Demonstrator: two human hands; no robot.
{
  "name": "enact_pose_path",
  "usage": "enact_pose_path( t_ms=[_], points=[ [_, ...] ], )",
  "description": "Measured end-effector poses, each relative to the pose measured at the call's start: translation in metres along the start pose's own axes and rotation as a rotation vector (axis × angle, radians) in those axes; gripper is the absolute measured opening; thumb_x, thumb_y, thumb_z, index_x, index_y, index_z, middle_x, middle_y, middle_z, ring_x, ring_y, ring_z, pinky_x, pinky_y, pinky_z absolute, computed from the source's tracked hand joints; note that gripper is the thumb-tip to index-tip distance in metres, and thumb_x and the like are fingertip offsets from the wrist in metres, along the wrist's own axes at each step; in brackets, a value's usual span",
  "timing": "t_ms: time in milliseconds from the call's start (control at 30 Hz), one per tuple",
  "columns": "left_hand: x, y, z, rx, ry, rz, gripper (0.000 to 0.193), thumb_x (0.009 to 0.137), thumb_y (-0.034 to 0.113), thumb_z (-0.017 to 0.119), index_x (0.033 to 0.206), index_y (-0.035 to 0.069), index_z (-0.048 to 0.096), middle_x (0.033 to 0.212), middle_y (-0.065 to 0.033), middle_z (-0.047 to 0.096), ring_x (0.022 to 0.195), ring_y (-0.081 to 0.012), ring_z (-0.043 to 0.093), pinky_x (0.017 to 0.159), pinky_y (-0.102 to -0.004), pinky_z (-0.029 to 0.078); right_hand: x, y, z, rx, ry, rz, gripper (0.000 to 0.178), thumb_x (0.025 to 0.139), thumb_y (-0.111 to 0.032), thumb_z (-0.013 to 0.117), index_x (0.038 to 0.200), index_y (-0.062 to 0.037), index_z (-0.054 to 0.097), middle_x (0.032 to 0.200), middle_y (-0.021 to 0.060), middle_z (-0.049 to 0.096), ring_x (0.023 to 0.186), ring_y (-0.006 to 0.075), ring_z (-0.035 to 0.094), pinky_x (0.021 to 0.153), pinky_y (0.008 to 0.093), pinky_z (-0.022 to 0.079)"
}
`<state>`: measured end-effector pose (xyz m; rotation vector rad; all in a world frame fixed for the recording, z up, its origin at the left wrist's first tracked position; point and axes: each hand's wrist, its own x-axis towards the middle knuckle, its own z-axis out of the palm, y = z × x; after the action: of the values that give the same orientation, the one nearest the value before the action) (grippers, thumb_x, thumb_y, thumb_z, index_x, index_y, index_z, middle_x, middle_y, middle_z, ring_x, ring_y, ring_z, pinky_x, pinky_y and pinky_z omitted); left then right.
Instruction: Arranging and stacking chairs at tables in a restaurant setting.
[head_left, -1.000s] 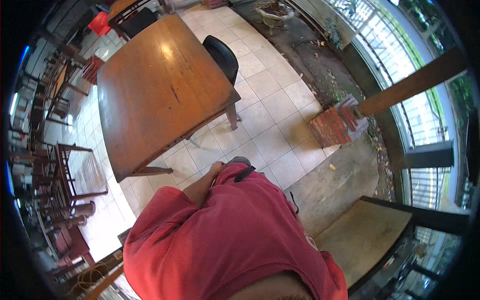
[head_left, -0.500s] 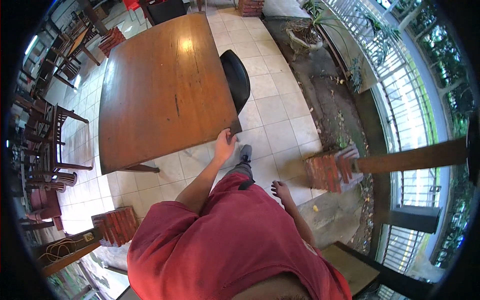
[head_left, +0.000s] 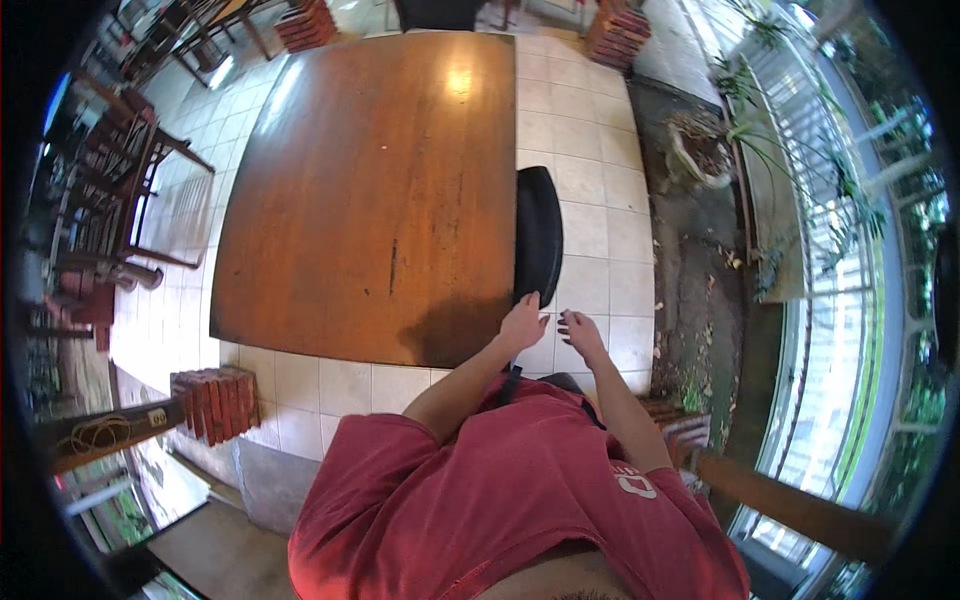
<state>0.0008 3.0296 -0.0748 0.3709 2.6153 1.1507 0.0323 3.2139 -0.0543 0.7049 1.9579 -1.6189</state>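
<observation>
A large brown wooden table with a worn, scratched top fills the middle of the view. Against its right side stands a chair with a curved black backrest. My left hand is at the near end of that backrest, beside the table's near right corner. Its fingertips overlap the backrest's end, and the thumb stands apart; whether they press on it I cannot make out. To the right, over the floor tiles, my right hand is held with fingers apart and nothing in it.
Light floor tiles run along the table's right side, bordered by a soil strip with a planter. Brick pillar bases stand near left and at the far corners. Wooden chairs line the left; another black chair is beyond the table.
I have moved forward along the table's right side, and the view has turned right. My left hand has gone from the table's corner to the chair's backrest. My right hand has risen beside it.
</observation>
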Motion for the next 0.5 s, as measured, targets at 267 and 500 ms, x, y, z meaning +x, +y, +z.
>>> enact_pose_path(
  t_ms=[267, 500],
  points=[
    [0.027, -0.008, 0.001, 0.157, -0.158, -0.154, 0.055, 0.088, 0.007, 0.056, 0.139, -0.009, 0.043, 0.129, -0.0276, 0.060, 0.111, -0.0389, 0.066, 0.092, -0.0452, 0.055, 0.115, -0.122, 0.004, -0.614, 0.116, -0.330, 0.067, 0.095, -0.040, 0.064, 0.140, 0.0055, 0.045, 0.116, 0.0243, 0.067, 0.104, 0.0315, 0.068, 0.087, 0.0403, 0.055],
    [0.054, 0.032, -0.019, 0.138, -0.319, -0.448, 0.059, 0.085, 0.012, 0.061, 0.139, -0.005, 0.045, 0.129, -0.0248, 0.061, 0.114, -0.0385, 0.064, 0.092, -0.0470, 0.054, 0.232, -0.159, -0.019, -0.774, -0.032, -0.618, 0.071, 0.088, -0.028, 0.072, 0.140, 0.0096, 0.040, 0.120, 0.0303, 0.064, 0.113, 0.0439, 0.062, 0.100, 0.0459, 0.049]
  ],
)
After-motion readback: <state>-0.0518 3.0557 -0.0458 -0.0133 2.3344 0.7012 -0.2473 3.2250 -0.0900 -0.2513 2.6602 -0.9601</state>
